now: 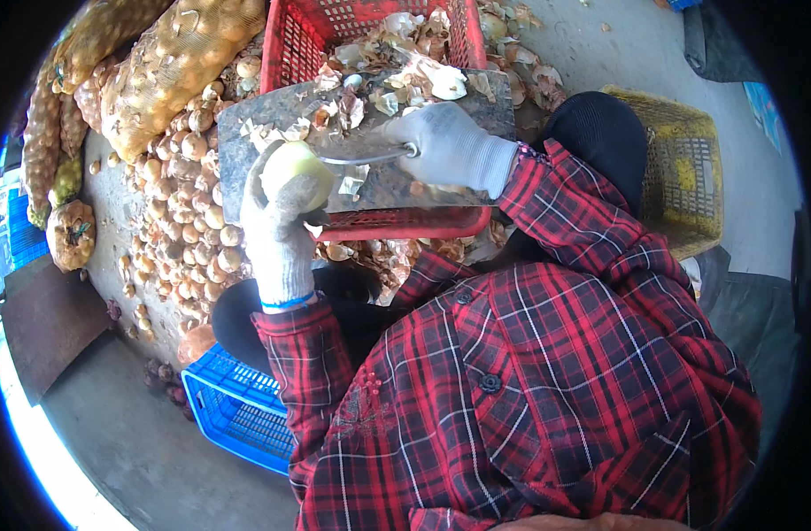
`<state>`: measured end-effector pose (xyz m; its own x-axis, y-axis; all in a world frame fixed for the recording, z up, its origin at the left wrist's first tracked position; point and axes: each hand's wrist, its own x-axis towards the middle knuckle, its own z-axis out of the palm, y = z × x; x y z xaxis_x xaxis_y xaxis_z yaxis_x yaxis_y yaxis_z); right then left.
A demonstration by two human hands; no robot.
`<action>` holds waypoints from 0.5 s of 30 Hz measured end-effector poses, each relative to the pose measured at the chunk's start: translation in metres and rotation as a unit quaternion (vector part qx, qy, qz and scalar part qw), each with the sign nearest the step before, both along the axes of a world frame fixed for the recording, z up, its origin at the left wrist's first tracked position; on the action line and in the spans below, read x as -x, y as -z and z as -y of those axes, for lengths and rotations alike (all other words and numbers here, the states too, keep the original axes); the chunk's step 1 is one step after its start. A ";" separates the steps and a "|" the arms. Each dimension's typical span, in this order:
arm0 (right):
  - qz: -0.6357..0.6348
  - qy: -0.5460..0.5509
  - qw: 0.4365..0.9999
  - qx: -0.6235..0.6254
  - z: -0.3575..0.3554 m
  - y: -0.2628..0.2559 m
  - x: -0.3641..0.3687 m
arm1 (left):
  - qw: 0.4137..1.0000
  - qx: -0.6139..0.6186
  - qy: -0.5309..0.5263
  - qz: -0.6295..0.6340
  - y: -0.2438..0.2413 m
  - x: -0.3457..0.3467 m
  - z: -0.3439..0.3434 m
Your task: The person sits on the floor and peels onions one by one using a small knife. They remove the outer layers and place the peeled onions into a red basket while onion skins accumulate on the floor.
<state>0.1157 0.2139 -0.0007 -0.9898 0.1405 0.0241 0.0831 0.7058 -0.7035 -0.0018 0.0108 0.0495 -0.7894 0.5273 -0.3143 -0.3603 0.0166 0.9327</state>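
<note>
My left hand (pixel 279 206), in a dirty white knit glove, grips a pale peeled onion (pixel 298 174) above the left end of a worn board (pixel 439 174). In a grey-coated glove, my right hand (pixel 445 145) is closed around a knife (pixel 369 158). The blade points left, its tip close to the onion; whether they touch is unclear. My fingers hide the knife's handle. Papery onion skins (pixel 349 109) and a pale onion piece (pixel 448 83) lie on the board, which rests across a red plastic crate (pixel 405 222).
Loose onions (pixel 186 226) are heaped on the floor at left, below full mesh sacks (pixel 180 73). A blue crate (pixel 236 425) stands at lower left and a yellow crate (pixel 681 166) at right. Peelings (pixel 528 70) litter the floor around the red crate.
</note>
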 end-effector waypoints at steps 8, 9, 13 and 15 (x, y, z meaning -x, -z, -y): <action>0.070 0.058 0.995 -0.045 0.006 -0.001 0.005 | 0.994 -0.026 0.058 0.084 0.003 -0.011 -0.006; 0.083 0.061 0.994 -0.042 0.004 0.000 0.006 | 0.994 -0.029 0.064 0.080 0.003 -0.014 -0.008; 0.099 0.036 0.994 -0.033 0.000 -0.006 0.005 | 0.995 -0.040 0.077 0.057 0.004 -0.019 -0.010; 0.033 0.007 0.999 -0.007 -0.002 -0.004 -0.001 | 0.996 -0.024 0.048 0.065 0.009 -0.013 -0.007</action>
<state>0.1168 0.2162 0.0028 -0.9871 0.1553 -0.0392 0.1396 0.7142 -0.6859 0.0111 0.0175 0.0400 -0.6885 0.6159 -0.3829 -0.4770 0.0131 0.8788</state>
